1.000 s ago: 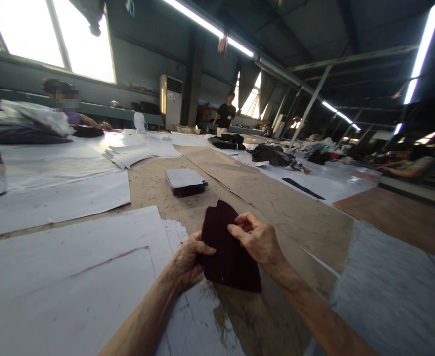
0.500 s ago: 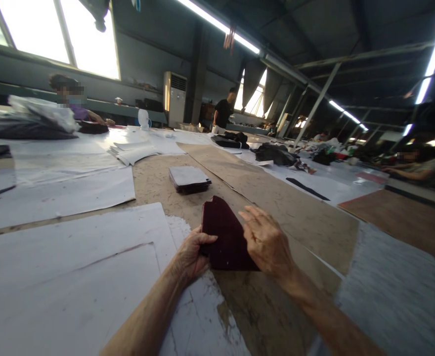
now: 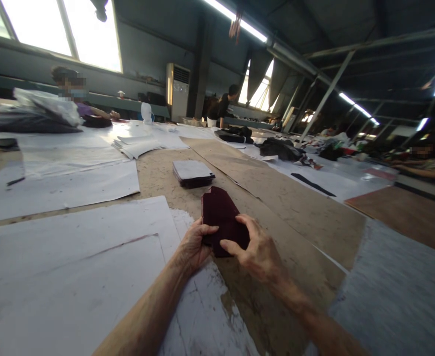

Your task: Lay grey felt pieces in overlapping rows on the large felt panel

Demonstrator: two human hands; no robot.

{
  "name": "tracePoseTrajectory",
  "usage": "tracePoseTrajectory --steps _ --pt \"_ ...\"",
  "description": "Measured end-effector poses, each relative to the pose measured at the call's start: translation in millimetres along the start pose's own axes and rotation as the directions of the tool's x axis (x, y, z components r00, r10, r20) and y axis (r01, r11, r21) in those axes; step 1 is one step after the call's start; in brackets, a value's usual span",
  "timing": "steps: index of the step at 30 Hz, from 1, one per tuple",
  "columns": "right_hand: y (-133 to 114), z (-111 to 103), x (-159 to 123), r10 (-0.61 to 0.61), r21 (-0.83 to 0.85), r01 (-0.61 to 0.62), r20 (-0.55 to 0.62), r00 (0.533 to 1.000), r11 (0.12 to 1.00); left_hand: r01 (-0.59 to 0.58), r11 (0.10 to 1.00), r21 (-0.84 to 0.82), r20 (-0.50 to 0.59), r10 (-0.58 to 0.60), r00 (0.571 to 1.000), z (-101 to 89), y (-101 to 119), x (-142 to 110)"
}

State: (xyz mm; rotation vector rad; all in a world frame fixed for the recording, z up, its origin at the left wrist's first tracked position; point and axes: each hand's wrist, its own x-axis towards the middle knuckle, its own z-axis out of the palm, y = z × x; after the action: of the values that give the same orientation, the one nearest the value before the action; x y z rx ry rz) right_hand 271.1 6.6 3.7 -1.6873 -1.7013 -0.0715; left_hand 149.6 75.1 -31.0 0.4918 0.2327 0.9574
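A dark maroon cut piece [image 3: 223, 217], flat and thick like a small stack of fabric or leather, is held above the table between my hands. My left hand [image 3: 197, 242] grips its left edge, thumb on the top face and fingers underneath. At the right edge, my right hand [image 3: 256, 247] takes hold with the thumb laid on the face and the index finger along the border; its other fingers are partly hidden. Just beyond the piece sits a squarish stack [image 3: 193, 173] with a pale top and dark layers below.
White paper sheets [image 3: 69, 272] cover the left of the brown table surface [image 3: 158, 178]. Grey cloth [image 3: 384, 287] lies at the right. Dark fabric piles [image 3: 280, 148] and a bagged bundle [image 3: 35, 116] stand farther off. Several people are around the tables.
My right hand has come down from beside the maroon piece onto its right side, thumb now on its face. The piece's lower right part shows less. A person at the back has leaned over.
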Motion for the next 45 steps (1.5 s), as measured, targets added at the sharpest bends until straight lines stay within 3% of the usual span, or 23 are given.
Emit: tracePoseTrajectory --steps 4,7,10,12,13,15,16,17,18,20,21,23,26,29,30,31,33,35,39,42,45 --pt "3.2 15.1 -1.0 -0.111 -0.11 0.097 -0.136 0.984 0.989 -0.001 1.0 -0.007 -0.01 0.001 1.0 -0.8 -0.3 0.0" --pt "16.6 7.6 4.9 -0.165 -0.134 0.144 -0.164 0.973 0.981 -0.003 1.0 -0.027 -0.031 0.002 1.0 -1.8 -0.7 1.5" --pt "9.8 -3.2 0.8 -0.186 -0.194 0.143 -0.228 0.956 0.971 -0.005 0.998 -0.057 -0.053 0.002 0.999 -2.4 0.3 2.2" --pt "-6.1 -4.7 -10.6 -0.355 -0.247 0.313 -0.146 0.924 0.917 -0.007 0.997 -0.078 -0.078 0.001 0.997 -2.5 2.3 1.5" --pt "-13.1 -4.0 -17.3 -0.466 -0.244 0.442 -0.047 0.884 0.863 -0.002 0.996 -0.085 -0.093 -0.006 0.996 -2.4 3.5 1.0" --pt "-16.5 -2.6 -28.5 -0.64 -0.175 0.662 0.172 0.749 0.728 0.006 0.995 -0.098 -0.121 -0.018 0.993 -2.2 5.8 0.2" --pt "-10.8 -3.2 -31.5 -0.66 -0.158 0.699 0.237 0.713 0.698 0.001 0.994 -0.105 -0.134 -0.015 0.991 -2.0 6.5 0.1" --pt "-0.4 -5.1 -32.4 -0.636 -0.168 0.695 0.298 0.712 0.699 -0.013 0.994 -0.113 -0.146 -0.003 0.989 -1.8 6.9 0.4" --pt "13.2 -8.4 -31.3 -0.557 -0.227 0.637 0.329 0.762 0.737 -0.034 0.992 -0.122 -0.157 0.014 0.988 -1.6 7.0 0.8" --pt "41.0 -17.9 -25.2 -0.346 -0.375 0.391 0.183 0.92 0.841 -0.073 0.987 -0.14 -0.175 0.047 0.983 -1.1 6.4 2.1" --pt "50.5 -23.0 -21.6 -0.323 -0.391 0.345 0.124 0.938 0.853 -0.081 0.986 -0.148 -0.179 0.053 0.982 -0.8 6.0 2.7" --pt "53.3 -30.9 -17.2 -0.381 -0.36 0.368 0.037 0.924 0.857 -0.081 0.984 -0.161 -0.177 0.052 0.983 -0.2 5.3 3.2" --pt "24.3 -31.4 -18.9 -0.567 -0.318 0.526 -0.047 0.822 0.789 -0.081 0.982 -0.168 -0.175 0.051 0.983 0.2 5.3 2.7" --pt "2.4 -22.0 -21.6 -0.687 -0.366 0.658 0.064 0.723 0.658 -0.07 0.983 -0.168 -0.172 0.041 0.984 -0.7 6.3 2.0" --pt "4.2 -19.0 -21.0 -0.672 -0.415 0.652 0.119 0.73 0.635 -0.07 0.983 -0.168 -0.173 0.041 0.984 -1.2 6.6 2.0" --pt "10.6 -17.0 -19.7 -0.615 -0.489 0.594 0.138 0.776 0.639 -0.075 0.983 -0.17 -0.176 0.045 0.983 -1.6 6.7 2.2" --pt "30.2 -16.4 -16.1 -0.433 -0.681 0.338 0.035 0.901 0.65 -0.093 0.98 -0.176 -0.182 0.06 0.981 -2.0 6.5 2.9" --pt "45.7 -19.2 -13.5 -0.354 -0.738 0.213 -0.039 0.934 0.641 -0.1 0.978 -0.183 -0.183 0.066 0.981 -1.7 6.0 3.6" --pt "34.1 -18.7 -17.3 -0.431 -0.66 0.3 -0.04 0.902 0.689 -0.092 0.978 -0.188 -0.192 0.055 0.98 -0.1 5.7 3.7" --pt "11.0 -6.7 -20.8 -0.483 -0.565 0.428 0.06 0.873 0.705 -0.064 0.981 -0.182 -0.186 0.03 0.982 0.2 6.1 2.8" --pt "3.4 9.4 -17.4 -0.508 -0.534 0.466 0.077 0.858 0.706 -0.003 0.985 -0.173 -0.146 -0.022 0.989 0.2 5.6 1.6"
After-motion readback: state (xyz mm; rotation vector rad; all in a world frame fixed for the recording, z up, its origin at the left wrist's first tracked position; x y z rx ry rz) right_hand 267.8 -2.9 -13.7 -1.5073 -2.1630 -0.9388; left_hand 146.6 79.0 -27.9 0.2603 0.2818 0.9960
